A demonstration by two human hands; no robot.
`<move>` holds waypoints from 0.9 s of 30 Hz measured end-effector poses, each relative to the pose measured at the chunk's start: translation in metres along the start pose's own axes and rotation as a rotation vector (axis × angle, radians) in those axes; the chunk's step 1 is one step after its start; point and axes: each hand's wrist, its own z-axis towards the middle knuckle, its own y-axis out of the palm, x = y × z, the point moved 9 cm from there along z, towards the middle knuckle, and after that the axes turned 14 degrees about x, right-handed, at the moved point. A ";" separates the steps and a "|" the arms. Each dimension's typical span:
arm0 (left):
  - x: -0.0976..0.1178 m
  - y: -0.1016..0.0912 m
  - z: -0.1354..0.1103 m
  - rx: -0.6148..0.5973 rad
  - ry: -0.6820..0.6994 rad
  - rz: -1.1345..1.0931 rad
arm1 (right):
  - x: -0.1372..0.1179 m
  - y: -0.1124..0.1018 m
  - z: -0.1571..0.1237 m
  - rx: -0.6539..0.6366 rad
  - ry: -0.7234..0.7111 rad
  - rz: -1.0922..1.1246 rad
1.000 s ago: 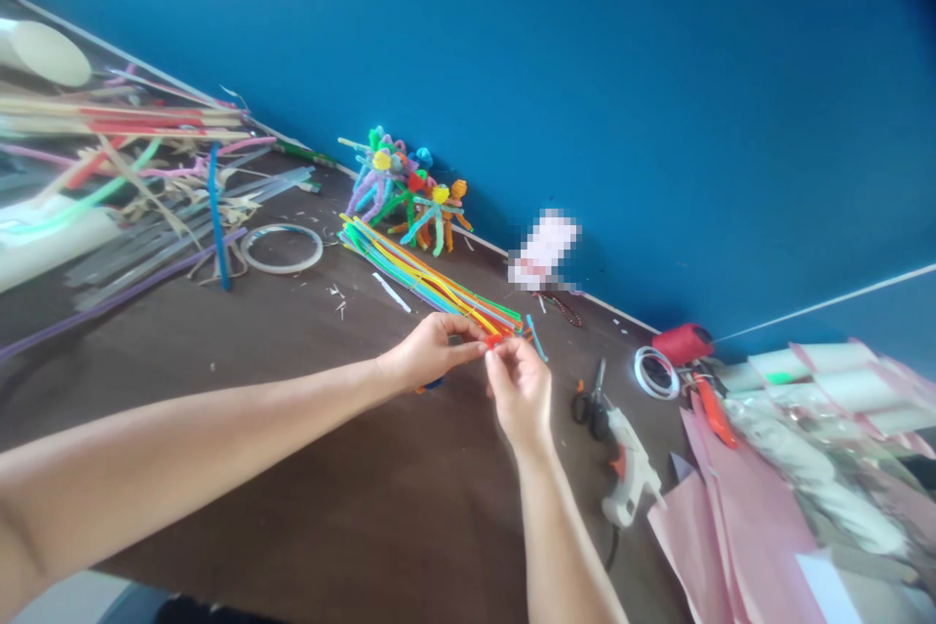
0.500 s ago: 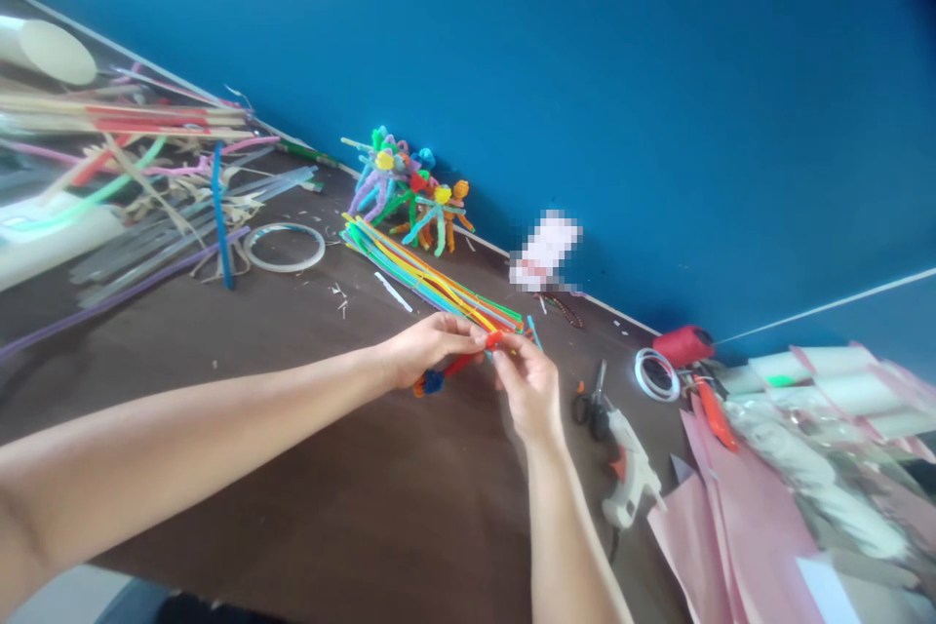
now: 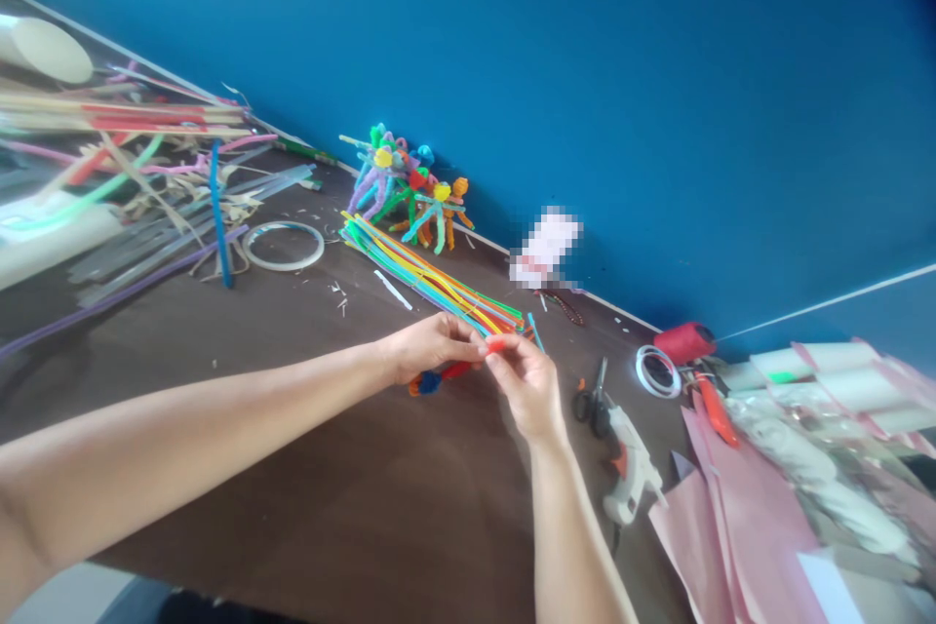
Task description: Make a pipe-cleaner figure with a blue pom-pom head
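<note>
Fingertips of my left hand (image 3: pixel 431 348) and my right hand (image 3: pixel 527 385) meet above the table, both pinched on a red pipe cleaner (image 3: pixel 495 346). Most of it is hidden by the fingers; a red length also shows below the left fingers. Under my left hand sits a small blue and orange fuzzy piece (image 3: pixel 428 383); whether it joins the red one I cannot tell. Just beyond the hands lies a bundle of coloured pipe cleaners (image 3: pixel 431 278). Several finished pipe-cleaner figures (image 3: pixel 409 180) with bent legs stand behind the bundle, by the wall.
Right of my right hand are black-handled scissors (image 3: pixel 596 405) and a white glue gun (image 3: pixel 630 473). Pink sheets (image 3: pixel 746 497), a red spool (image 3: pixel 685 341) and wrapped rolls lie farther right. A roll of tape (image 3: pixel 284 246) and heaped craft sticks (image 3: pixel 146 117) are at left.
My fingers have shifted slightly around the red pipe cleaner, and less of it shows between them. The blue and orange piece has moved a little left.
</note>
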 end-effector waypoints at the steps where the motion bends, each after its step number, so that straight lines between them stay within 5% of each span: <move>1: 0.001 -0.001 0.000 0.020 0.015 0.016 | 0.000 0.000 0.000 0.005 -0.002 -0.013; 9: 0.018 -0.002 -0.002 0.095 0.255 0.345 | -0.016 -0.007 0.000 0.127 -0.112 -0.134; 17: 0.062 0.007 -0.034 0.341 0.928 0.883 | -0.018 -0.008 -0.005 0.229 -0.181 -0.247; 27: 0.064 0.016 -0.049 0.399 1.155 1.141 | -0.015 -0.007 -0.010 0.339 -0.220 -0.359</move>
